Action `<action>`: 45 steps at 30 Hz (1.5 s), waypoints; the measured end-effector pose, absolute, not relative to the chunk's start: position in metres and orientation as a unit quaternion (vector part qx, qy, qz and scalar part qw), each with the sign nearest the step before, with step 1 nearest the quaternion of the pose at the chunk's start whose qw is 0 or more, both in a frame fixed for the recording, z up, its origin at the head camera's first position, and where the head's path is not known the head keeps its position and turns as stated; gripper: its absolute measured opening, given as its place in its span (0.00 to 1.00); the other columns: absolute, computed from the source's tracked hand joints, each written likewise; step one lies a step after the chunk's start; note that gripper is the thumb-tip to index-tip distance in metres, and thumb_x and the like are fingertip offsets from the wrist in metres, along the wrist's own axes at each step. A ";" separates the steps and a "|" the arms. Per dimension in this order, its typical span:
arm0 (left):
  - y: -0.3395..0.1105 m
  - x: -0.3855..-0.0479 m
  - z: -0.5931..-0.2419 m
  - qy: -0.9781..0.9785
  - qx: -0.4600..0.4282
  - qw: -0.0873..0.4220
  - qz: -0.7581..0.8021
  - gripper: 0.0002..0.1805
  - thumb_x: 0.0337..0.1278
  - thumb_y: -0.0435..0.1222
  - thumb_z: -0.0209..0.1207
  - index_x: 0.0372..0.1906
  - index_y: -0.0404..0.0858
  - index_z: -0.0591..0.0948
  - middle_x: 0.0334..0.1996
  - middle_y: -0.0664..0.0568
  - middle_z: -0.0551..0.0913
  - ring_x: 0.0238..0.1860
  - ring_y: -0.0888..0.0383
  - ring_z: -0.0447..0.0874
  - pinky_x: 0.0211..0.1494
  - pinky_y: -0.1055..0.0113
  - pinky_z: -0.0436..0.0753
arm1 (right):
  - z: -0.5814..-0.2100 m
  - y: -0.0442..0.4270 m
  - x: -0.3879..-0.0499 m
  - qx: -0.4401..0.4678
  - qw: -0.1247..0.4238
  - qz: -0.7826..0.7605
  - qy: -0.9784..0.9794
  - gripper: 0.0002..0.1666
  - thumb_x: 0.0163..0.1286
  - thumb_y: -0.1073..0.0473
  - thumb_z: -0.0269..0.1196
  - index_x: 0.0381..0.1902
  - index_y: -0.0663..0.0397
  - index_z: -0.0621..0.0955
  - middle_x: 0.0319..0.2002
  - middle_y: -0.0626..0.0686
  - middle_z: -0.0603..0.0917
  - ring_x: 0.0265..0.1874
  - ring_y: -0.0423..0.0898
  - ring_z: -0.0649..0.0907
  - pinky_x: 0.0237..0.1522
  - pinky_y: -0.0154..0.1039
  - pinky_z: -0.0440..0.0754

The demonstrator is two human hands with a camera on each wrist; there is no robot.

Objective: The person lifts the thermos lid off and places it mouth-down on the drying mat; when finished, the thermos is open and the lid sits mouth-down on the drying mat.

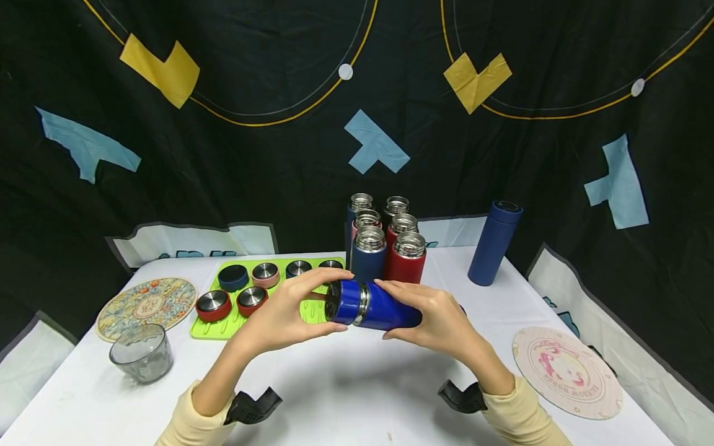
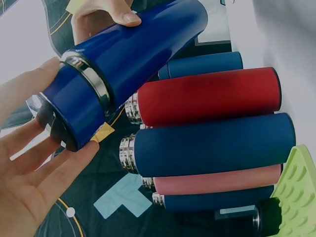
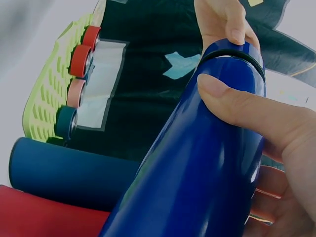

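A glossy blue thermos flask (image 1: 385, 308) is held nearly level above the table, its lid end to the left. My left hand (image 1: 290, 306) holds the flask's lid (image 1: 347, 303), thumb and fingers on opposite sides. Around the body is my right hand (image 1: 437, 316), which the right wrist view shows with its thumb (image 3: 217, 89) along the side. A silver band (image 2: 91, 81) shows between lid and body; whether the lid is loose I cannot tell. Behind stand several lidless flasks in two rows, among them a red flask (image 1: 405, 263) and a dark blue flask (image 1: 368, 260).
On a green drying mat (image 1: 223, 328) sit several flask lids, including a red lid (image 1: 214, 306). A glass bowl (image 1: 144, 356) and patterned round mat (image 1: 147, 306) lie left. At right are a capped navy flask (image 1: 493, 248) and a pink round mat (image 1: 569, 371).
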State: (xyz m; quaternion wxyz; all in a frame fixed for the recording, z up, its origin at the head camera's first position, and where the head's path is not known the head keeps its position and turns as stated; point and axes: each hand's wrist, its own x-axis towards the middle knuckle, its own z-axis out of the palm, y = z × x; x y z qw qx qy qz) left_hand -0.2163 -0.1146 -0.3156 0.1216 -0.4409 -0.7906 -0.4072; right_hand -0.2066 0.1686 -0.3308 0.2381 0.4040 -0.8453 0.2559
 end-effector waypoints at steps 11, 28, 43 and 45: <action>-0.131 -0.218 -0.309 -0.811 -0.402 0.128 -0.405 0.38 0.43 0.45 0.74 0.64 0.47 0.74 0.61 0.54 0.74 0.57 0.53 0.76 0.45 0.64 0.84 | -0.324 0.177 -0.210 0.389 0.240 0.285 -0.843 0.49 0.43 0.52 0.80 0.65 0.48 0.74 0.54 0.53 0.82 0.50 0.51 0.83 0.49 0.49 0.82; -0.166 -0.264 -0.344 -0.887 -0.314 0.077 -0.328 0.36 0.40 0.43 0.76 0.59 0.38 0.77 0.52 0.46 0.82 0.52 0.47 0.80 0.46 0.56 0.84 | -0.303 0.219 -0.216 0.295 0.308 0.341 -0.837 0.49 0.42 0.61 0.81 0.64 0.52 0.75 0.53 0.59 0.82 0.49 0.60 0.83 0.44 0.56 0.82; -0.175 -0.300 -0.381 -0.918 -0.294 0.092 -0.249 0.35 0.41 0.39 0.75 0.58 0.33 0.78 0.54 0.38 0.79 0.56 0.40 0.77 0.56 0.45 0.77 | -0.315 0.245 -0.258 0.132 0.356 0.426 -0.822 0.45 0.49 0.59 0.78 0.64 0.59 0.74 0.57 0.61 0.79 0.54 0.58 0.80 0.54 0.54 0.78; -0.177 -0.305 -0.387 -0.925 -0.284 0.087 -0.239 0.35 0.41 0.40 0.75 0.59 0.33 0.78 0.53 0.36 0.79 0.55 0.40 0.77 0.55 0.45 0.78 | -0.318 0.247 -0.267 0.117 0.351 0.452 -0.812 0.45 0.50 0.59 0.77 0.66 0.57 0.73 0.59 0.59 0.78 0.56 0.57 0.80 0.56 0.53 0.76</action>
